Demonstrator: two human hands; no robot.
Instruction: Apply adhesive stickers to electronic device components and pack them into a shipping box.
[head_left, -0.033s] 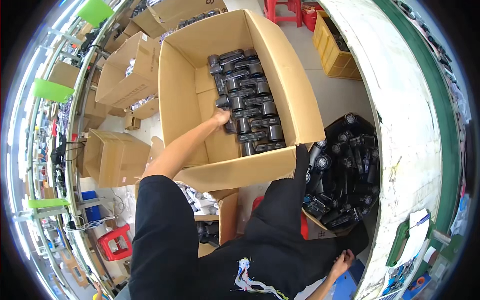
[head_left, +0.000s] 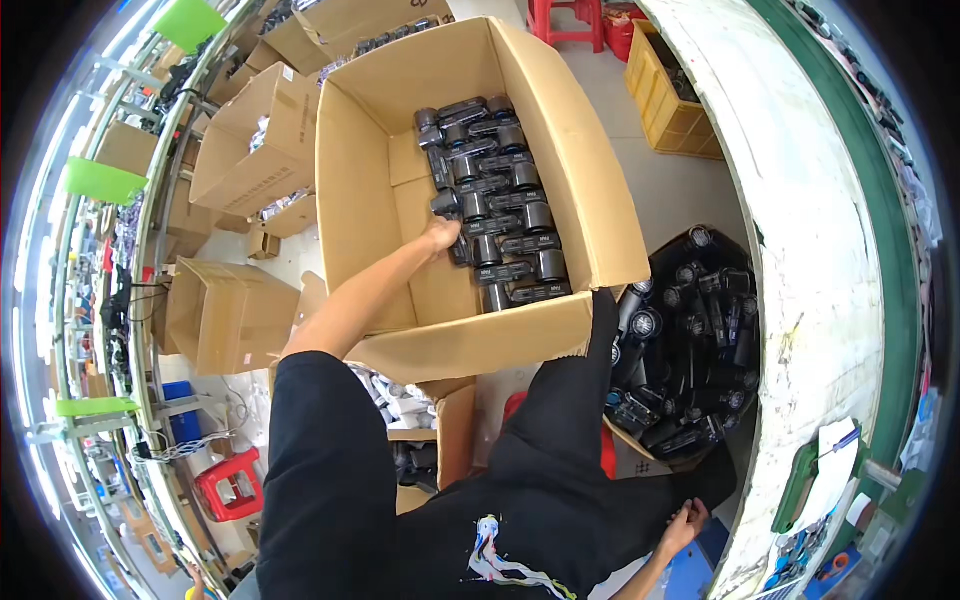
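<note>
My left hand (head_left: pixel 441 237) reaches down into a large open cardboard box (head_left: pixel 365 210). Its fingers are closed round a black hair-dryer-shaped device (head_left: pixel 446 204) with a short cylinder head; the palm hides part of it. Against its right side stand rows of similar black devices (head_left: pixel 500 220), packed head beside handle. The bare cardboard bottom shows to the left of my hand. Low at the right, beside the dark cloth over my leg, my right hand (head_left: pixel 684 527) hangs with its fingers curled together and nothing visible in them.
A dark bag (head_left: pixel 690 340) heaped with black devices lies right of the box, along a worn white table edge (head_left: pixel 790 250). Behind stands a yellow crate (head_left: pixel 668 100). Cartons (head_left: pixel 240 315), a red stool (head_left: pixel 230 485) and shelving (head_left: pixel 150 230) line the left.
</note>
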